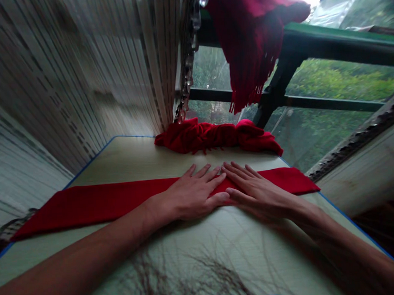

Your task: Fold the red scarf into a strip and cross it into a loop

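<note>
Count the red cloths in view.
3: a folded strip under the left hand and right hand, a bunched cloth at the table's far edge, a fringed scarf hanging above. Others may be hidden.

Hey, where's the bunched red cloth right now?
In the head view, the bunched red cloth lies along the far edge of the table, beyond the folded red strip, below the hanging scarf.

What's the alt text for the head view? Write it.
Left hand and right hand lie flat on a folded red cloth across a pale table. A crumpled red cloth lies beyond; a fringed dark red scarf hangs by a window.
</note>
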Motion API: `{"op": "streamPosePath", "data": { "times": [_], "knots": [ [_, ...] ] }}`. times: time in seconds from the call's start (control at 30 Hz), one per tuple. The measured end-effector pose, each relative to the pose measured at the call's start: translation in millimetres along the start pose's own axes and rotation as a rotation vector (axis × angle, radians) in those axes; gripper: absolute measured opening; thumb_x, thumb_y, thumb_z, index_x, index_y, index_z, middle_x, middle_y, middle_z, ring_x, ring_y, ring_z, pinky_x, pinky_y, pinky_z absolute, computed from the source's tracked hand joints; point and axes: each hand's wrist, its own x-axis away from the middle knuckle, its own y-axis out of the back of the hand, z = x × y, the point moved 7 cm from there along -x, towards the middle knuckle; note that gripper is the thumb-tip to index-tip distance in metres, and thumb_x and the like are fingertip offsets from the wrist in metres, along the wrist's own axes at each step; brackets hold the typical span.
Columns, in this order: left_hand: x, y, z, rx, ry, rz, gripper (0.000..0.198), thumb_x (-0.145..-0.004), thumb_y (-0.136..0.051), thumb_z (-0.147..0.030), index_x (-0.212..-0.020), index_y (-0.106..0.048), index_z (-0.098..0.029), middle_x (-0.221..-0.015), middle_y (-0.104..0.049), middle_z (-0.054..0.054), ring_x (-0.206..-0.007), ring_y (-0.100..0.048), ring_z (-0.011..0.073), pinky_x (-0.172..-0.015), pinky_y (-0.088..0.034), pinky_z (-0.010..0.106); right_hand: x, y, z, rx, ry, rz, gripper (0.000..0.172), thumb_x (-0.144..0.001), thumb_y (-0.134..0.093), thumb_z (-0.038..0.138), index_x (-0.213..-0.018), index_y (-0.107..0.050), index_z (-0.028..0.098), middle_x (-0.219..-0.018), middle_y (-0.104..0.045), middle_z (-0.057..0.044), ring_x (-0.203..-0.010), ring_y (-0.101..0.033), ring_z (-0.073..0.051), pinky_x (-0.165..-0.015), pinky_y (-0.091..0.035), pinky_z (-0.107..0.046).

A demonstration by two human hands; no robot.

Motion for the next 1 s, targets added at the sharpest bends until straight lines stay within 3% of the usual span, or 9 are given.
{"op": "streamPosePath", "data": {
  "times": [0.3,0.5,0.77,1.0],
  "knots": [
    [0.0,0.9,-0.6,0.002,-0.015,-0.011,0.073,-0.104,-0.022,-0.068,-0.163,-0.025,-0.026,-0.172,-0.013,0.006,-0.159,-0.007,0.0319,-0.127,-0.006,0.058,0.8,-0.8,-6.9,0.005,0.002,-0.03,0.074,-0.103,-0.027,0.067,-0.164,-0.024,0.024,-0.17,-0.018,-0.007,-0.158,-0.011,-0.029,-0.128,-0.014,-0.057],
    [1.0,3.1,-3.1,0.009,-0.03,-0.01,0.069,-0.103,-0.023,-0.07,-0.161,-0.029,-0.035,-0.172,-0.015,0.005,-0.159,-0.006,0.0335,-0.125,-0.007,0.061,1.4,-0.4,-7.5,-0.007,0.025,-0.048,0.072,-0.103,-0.03,0.066,-0.164,-0.023,0.028,-0.17,-0.02,-0.007,-0.158,-0.013,-0.03,-0.127,-0.016,-0.06],
    [1.7,2.7,-3.5,-0.008,-0.029,-0.003,0.073,-0.1,-0.028,-0.074,-0.162,-0.027,-0.035,-0.172,-0.013,0.006,-0.159,-0.006,0.0347,-0.125,-0.008,0.061,0.9,0.3,-6.3,-0.005,0.02,-0.043,0.073,-0.103,-0.03,0.067,-0.164,-0.024,0.027,-0.17,-0.02,-0.007,-0.158,-0.013,-0.03,-0.127,-0.016,-0.059],
    [1.6,2.1,-3.0,-0.021,-0.036,-0.008,0.068,-0.104,-0.02,-0.069,-0.162,-0.027,-0.035,-0.172,-0.015,0.006,-0.159,-0.007,0.0329,-0.126,-0.008,0.061,1.7,0.6,-5.0,-0.009,0.021,-0.039,0.074,-0.103,-0.029,0.067,-0.164,-0.024,0.026,-0.17,-0.02,-0.007,-0.158,-0.013,-0.029,-0.127,-0.016,-0.058]
  ]
}}
